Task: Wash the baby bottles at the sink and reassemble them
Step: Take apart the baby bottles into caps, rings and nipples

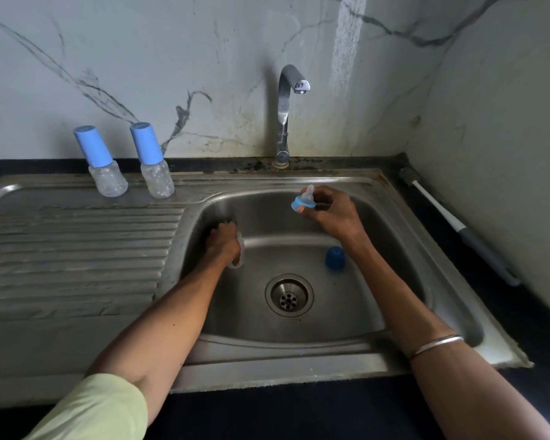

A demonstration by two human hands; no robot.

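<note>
While bottle is apart | left hand (223, 241) grips clear plastic bottle body (239, 253) | right hand (329, 211) pinches blue-ringed silicone teat (305, 201) | next, likely: open chrome tap (287, 100), rinse.

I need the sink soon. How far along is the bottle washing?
Two capped bottles stand assembled on the drainboard; whether they are washed cannot be told. A third is apart: the left hand grips its clear body in the basin, the right hand holds the teat with its blue ring. The blue cap lies in the basin. The tap is off. Reassembly remains.
</note>
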